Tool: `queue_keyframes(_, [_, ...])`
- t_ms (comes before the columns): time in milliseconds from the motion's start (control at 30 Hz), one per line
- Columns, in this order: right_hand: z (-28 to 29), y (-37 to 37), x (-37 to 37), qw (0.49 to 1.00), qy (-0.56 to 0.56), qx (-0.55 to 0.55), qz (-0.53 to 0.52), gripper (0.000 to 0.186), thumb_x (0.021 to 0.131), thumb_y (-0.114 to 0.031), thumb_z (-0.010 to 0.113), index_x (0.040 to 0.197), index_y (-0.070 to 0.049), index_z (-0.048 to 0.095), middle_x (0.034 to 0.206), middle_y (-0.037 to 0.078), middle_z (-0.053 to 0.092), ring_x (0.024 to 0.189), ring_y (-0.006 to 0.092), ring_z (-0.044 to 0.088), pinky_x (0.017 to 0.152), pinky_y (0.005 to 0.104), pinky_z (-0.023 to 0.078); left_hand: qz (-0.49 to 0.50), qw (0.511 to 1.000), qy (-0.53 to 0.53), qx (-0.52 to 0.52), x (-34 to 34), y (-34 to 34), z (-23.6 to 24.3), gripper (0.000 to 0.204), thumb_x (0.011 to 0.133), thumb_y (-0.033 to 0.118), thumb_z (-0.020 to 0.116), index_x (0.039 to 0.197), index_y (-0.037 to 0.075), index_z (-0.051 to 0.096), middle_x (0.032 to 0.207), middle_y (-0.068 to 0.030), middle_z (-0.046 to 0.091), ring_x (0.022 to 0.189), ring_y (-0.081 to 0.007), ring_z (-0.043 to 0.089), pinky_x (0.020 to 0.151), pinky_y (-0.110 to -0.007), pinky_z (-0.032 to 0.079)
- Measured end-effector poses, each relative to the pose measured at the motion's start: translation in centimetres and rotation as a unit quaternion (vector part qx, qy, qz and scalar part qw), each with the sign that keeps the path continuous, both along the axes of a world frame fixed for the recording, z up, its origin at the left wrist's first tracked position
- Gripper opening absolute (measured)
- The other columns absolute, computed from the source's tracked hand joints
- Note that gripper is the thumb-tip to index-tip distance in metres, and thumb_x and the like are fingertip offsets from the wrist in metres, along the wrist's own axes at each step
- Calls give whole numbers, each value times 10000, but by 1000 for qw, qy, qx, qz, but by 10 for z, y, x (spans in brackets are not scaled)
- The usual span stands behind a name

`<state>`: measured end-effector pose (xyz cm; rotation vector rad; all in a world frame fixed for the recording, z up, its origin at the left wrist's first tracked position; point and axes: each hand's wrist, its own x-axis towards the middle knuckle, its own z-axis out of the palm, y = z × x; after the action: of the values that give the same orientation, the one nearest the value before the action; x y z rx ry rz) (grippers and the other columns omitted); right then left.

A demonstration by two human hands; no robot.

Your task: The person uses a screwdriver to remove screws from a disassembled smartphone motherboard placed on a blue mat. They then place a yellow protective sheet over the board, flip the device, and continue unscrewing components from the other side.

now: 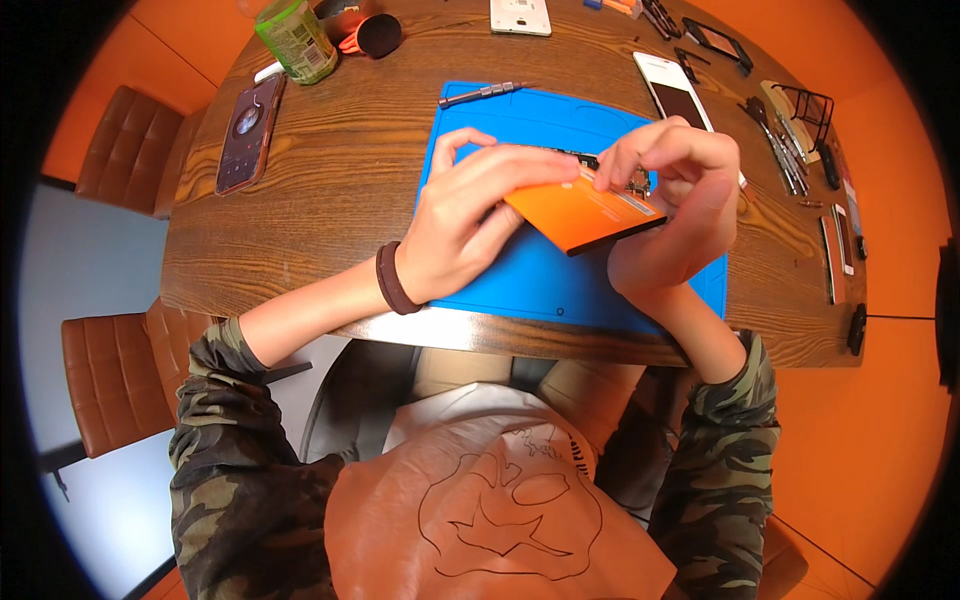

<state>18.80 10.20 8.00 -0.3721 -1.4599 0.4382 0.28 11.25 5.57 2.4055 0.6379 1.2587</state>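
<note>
Battery (580,212), orange and flat, at the centre of the frame, tilted, raised above a blue mat (500,280). Dark edge faces the lower right. Left hand (462,210) grips its left side, fingers laid over the upper edge, thumb toward the lower left edge. Right hand (690,190) is curled, fingertips at the battery's upper edge; cannot tell whether they pinch it or only touch. Behind the battery, partly hidden by both hands, a circuit board (638,183).

Screwdriver (483,94) lies across the mat's upper left edge. White phone (672,88) just beyond the right hand, partly covered by it; second white handset (520,15) at top centre. Upper left: dark-screened phone (248,135), green jar (297,42) near it. Far right of the wooden table (330,190): loose tools (785,155). Brown band (394,278) on the left wrist.
</note>
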Motion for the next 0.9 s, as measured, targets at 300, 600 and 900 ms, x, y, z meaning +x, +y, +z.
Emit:
queue_keyframes(300, [-12,8,5,995,-17,-91,-36,495,1106,-270,297,819,5,592,777,79,620,690,133,597,649,252,476,-20,996,-66,-52,1,11,-8,235,940,69,577,1148,82,686,1178,-40,711,1076,-199,599,999,-345,332])
queue_keyframes(600, [-6,2,2,991,-37,-110,-68,397,1092,-260,415,872,1,619,768,33,628,644,65,559,566,208,434,-56,939,-166,-297,3,1,-12,264,952,143,700,1166,0,637,1055,-66,654,904,-166,606,837,-288,478])
queue_keyframes(900, [-2,16,8,897,6,-435,82,305,1033,-293,592,1052,3,663,705,15,654,470,16,470,421,183,337,-211,854,-219,-421,-2,12,-2,363,1056,292,519,1223,-24,579,958,-125,702,765,-152,654,707,-266,515])
